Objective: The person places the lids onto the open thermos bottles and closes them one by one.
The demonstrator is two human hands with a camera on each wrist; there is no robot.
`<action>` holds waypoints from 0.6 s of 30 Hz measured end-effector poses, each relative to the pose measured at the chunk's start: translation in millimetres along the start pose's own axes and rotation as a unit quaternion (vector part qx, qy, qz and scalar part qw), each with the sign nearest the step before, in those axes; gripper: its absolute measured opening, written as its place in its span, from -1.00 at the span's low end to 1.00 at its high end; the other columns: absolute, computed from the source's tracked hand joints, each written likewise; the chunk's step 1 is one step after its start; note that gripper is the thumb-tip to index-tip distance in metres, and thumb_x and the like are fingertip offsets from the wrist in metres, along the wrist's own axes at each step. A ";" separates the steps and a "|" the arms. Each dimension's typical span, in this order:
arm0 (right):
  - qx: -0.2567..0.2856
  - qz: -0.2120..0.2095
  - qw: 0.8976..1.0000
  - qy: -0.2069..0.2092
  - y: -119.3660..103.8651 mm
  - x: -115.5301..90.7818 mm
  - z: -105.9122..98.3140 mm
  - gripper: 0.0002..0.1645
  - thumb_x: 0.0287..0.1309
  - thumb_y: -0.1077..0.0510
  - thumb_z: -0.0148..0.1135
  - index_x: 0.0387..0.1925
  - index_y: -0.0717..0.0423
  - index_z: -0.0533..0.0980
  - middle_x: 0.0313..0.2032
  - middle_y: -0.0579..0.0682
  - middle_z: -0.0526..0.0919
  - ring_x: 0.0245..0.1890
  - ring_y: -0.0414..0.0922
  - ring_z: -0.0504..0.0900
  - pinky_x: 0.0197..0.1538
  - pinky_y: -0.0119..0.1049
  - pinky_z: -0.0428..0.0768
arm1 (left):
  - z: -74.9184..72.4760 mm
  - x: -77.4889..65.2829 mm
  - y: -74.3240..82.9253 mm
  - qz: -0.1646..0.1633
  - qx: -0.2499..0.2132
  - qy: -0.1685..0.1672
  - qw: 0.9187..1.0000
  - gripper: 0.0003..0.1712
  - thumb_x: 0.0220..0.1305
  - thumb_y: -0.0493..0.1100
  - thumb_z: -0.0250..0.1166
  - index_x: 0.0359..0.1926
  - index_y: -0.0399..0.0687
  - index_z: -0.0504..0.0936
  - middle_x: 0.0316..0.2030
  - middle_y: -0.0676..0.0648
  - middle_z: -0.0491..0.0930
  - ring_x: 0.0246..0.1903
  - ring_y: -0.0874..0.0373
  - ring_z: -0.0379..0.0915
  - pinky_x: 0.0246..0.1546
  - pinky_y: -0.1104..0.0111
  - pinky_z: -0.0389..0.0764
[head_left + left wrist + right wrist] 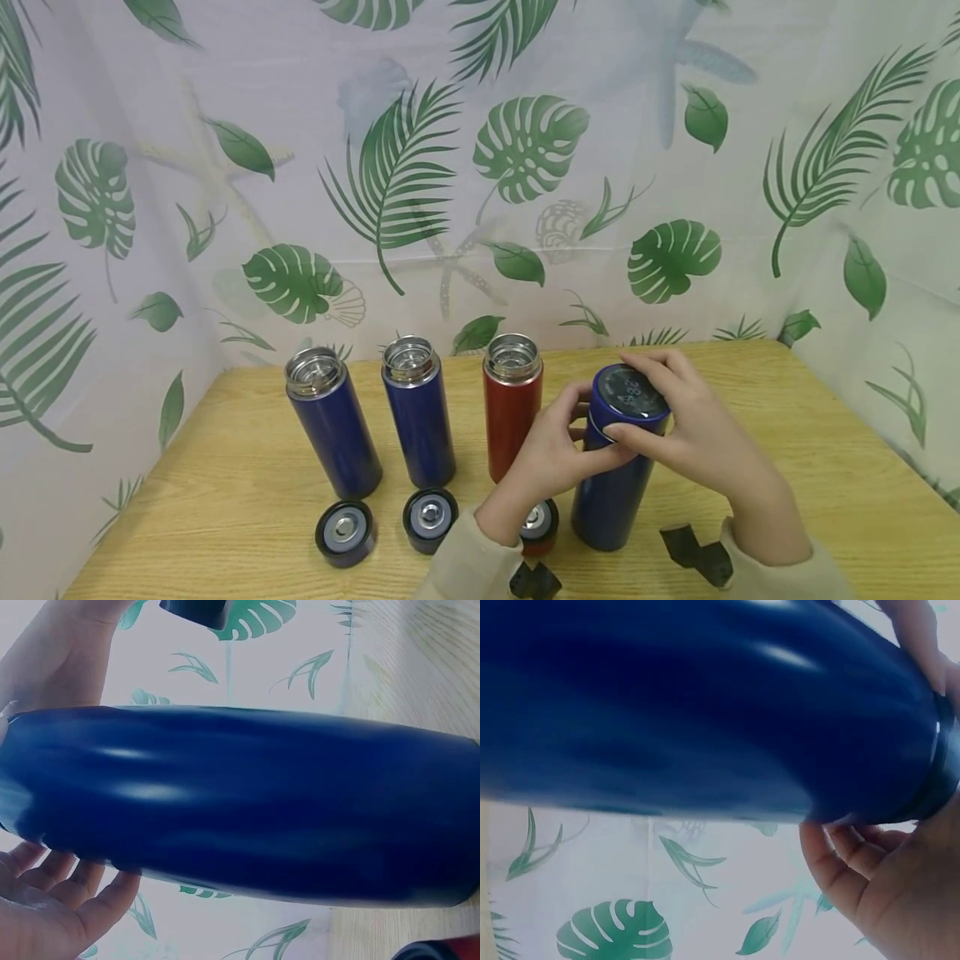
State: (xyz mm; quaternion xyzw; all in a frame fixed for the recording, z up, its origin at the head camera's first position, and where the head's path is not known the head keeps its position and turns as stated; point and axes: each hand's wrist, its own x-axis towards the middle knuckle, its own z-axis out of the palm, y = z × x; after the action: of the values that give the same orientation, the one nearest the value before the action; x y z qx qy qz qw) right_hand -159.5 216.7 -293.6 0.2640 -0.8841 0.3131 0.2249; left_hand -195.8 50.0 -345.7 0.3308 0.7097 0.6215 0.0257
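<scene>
A blue vacuum flask (613,500) stands at the right of the row, with a blue lid (632,392) on top. The lid's glossy dark face shows faint lit marks. My left hand (558,442) grips the flask's upper body, its fingers behind and its thumb across the front. From the right, my right hand (686,417) holds the lid, thumb in front and fingers at the far rim. The left wrist view has the flask body (247,802) across it, my left fingertips (112,896) touching its side. A thin bright line rings the flask below the lid in the right wrist view.
Two uncapped blue flasks (337,433) (420,425) and an uncapped red flask (512,408) stand to the left. Before them lie upturned lids (345,533) (431,521), the red one (542,542) partly behind my left forearm. All rest on a wooden table (225,467) before a leaf-patterned cloth (420,275).
</scene>
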 end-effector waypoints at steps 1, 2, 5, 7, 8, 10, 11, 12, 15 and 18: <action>0.008 -0.007 1.000 -0.005 0.7 -0.4 -0.5 -0.21 -0.11 0.15 0.35 0.17 0.25 0.25 -0.04 0.05 0.31 -0.12 -0.05 0.37 -0.17 -0.02 0.42 | 0.1 0.1 -0.1 -0.001 0.000 0.000 1.000 -0.39 0.00 -0.14 0.34 0.09 0.06 0.31 -0.05 0.13 0.43 -0.08 0.31 0.36 -0.14 0.42 0.44; 0.022 -0.015 1.000 -0.010 1.5 -0.8 -1.2 -0.24 -0.05 0.19 0.29 0.20 0.25 0.21 0.00 0.08 0.29 -0.06 -0.03 0.34 -0.14 0.02 0.39 | 0.1 0.3 -0.2 -0.003 0.000 -0.001 1.000 -0.39 0.00 -0.13 0.34 0.09 0.07 0.31 -0.05 0.13 0.43 -0.08 0.31 0.36 -0.14 0.42 0.44; 0.067 -0.047 0.996 -0.023 5.4 -1.4 -3.1 -0.30 0.07 0.32 0.10 0.27 0.21 0.12 0.14 0.12 0.25 0.12 -0.01 0.23 0.07 -0.05 0.26 | -0.1 0.5 -0.1 -0.010 0.003 -0.001 1.000 -0.37 0.00 -0.11 0.35 0.11 0.09 0.30 -0.05 0.14 0.42 -0.07 0.32 0.36 -0.13 0.42 0.44; 0.102 -0.069 0.992 -0.028 8.8 -1.5 -3.7 -0.29 0.07 0.42 0.00 0.28 0.17 0.10 0.19 0.09 0.23 0.19 -0.09 0.15 0.17 -0.23 0.16 | -0.4 0.7 0.3 -0.015 0.002 -0.003 1.000 -0.36 -0.01 -0.11 0.35 0.11 0.10 0.29 -0.04 0.14 0.42 -0.07 0.31 0.35 -0.12 0.41 0.43; 0.114 -0.076 0.990 -0.030 10.1 -1.4 -3.8 -0.28 0.06 0.45 -0.02 0.28 0.15 0.10 0.20 0.05 0.23 0.21 -0.14 0.13 0.17 -0.35 0.13 | -0.4 0.6 0.5 -0.017 0.003 -0.003 1.000 -0.36 -0.01 -0.10 0.35 0.12 0.11 0.29 -0.03 0.15 0.41 -0.07 0.32 0.35 -0.12 0.40 0.43; 0.131 -0.090 0.987 -0.029 12.4 -1.4 -3.8 -0.28 0.03 0.48 -0.02 0.27 0.16 0.12 0.20 -0.01 0.24 0.20 -0.20 0.15 0.13 -0.54 0.10 | -0.4 0.4 0.7 -0.019 0.002 -0.004 1.000 -0.36 0.00 -0.11 0.34 0.12 0.11 0.29 -0.03 0.15 0.41 -0.06 0.32 0.35 -0.11 0.41 0.43; 0.137 -0.095 0.986 -0.029 13.2 -1.4 -3.7 -0.28 0.02 0.49 -0.02 0.27 0.18 0.13 0.20 -0.02 0.24 0.18 -0.21 0.18 0.11 -0.55 0.13 | -0.3 0.3 0.8 -0.020 0.001 -0.005 1.000 -0.36 0.00 -0.11 0.34 0.12 0.11 0.29 -0.03 0.15 0.41 -0.06 0.32 0.35 -0.11 0.41 0.43; 0.140 -0.098 0.985 -0.028 13.3 -1.5 -3.8 -0.29 0.02 0.49 -0.01 0.26 0.19 0.14 0.20 -0.03 0.25 0.16 -0.21 0.21 0.10 -0.55 0.15 | -0.2 0.2 0.8 -0.020 0.000 -0.004 1.000 -0.37 0.00 -0.11 0.34 0.11 0.11 0.29 -0.04 0.15 0.41 -0.07 0.32 0.35 -0.11 0.41 0.43; 0.122 -0.091 0.988 -0.032 12.3 -1.8 -5.2 -0.30 0.03 0.44 0.05 0.26 0.19 0.16 0.15 -0.03 0.28 0.08 -0.21 0.29 0.04 -0.53 0.25 | 0.5 -0.1 1.2 -0.016 -0.001 -0.001 1.000 -0.37 -0.01 -0.11 0.35 0.10 0.10 0.30 -0.06 0.15 0.42 -0.08 0.32 0.36 -0.12 0.41 0.44; 0.086 -0.075 0.993 -0.022 8.1 -2.2 -6.1 -0.27 -0.02 0.37 0.18 0.23 0.18 0.20 0.05 -0.01 0.35 -0.03 -0.22 0.35 -0.04 -0.50 0.33 | 1.6 -0.4 1.1 -0.009 -0.004 0.003 1.000 -0.38 -0.02 -0.13 0.36 0.09 0.09 0.31 -0.07 0.15 0.43 -0.09 0.32 0.36 -0.13 0.41 0.44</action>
State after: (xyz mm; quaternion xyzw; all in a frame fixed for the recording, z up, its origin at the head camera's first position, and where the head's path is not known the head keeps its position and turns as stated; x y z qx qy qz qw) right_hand -161.4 226.9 -294.1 0.3551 -0.8363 0.3641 0.2047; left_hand -194.3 51.2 -345.2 0.3222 0.7105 0.6248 0.0305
